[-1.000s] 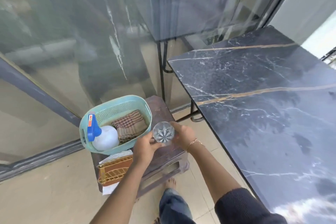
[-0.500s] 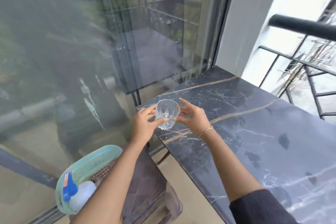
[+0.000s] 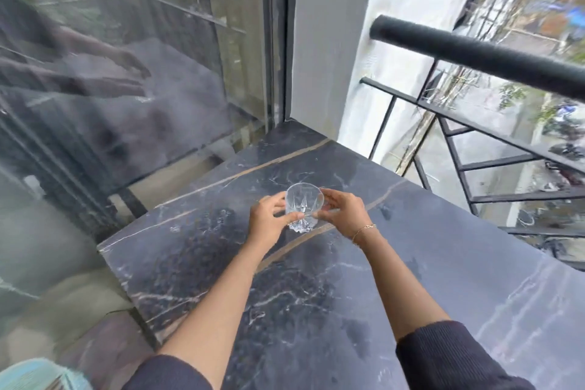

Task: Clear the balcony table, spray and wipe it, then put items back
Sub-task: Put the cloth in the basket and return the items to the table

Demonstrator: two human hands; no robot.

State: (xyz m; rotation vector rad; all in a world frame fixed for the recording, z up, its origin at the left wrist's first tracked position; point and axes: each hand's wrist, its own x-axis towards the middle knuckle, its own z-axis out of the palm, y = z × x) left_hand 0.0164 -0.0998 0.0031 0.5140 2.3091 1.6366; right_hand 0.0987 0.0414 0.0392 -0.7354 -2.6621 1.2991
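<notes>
Clear cut-glass tumbler point(image 3: 304, 206) held over the black marble desk point(image 3: 348, 310).
Left hand point(image 3: 265, 221) and right hand point(image 3: 343, 211) each curl fingers round its sides; whether its base touches the desk is unclear.

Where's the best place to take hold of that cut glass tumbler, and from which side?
Probably the tumbler's straight upper wall, taken from its two opposite sides, as the left hand and right hand do now. It stands upright with its mouth open upward, and its base is faceted and narrower. The marble table around it is bare, so a sideways grip is unobstructed.
</notes>
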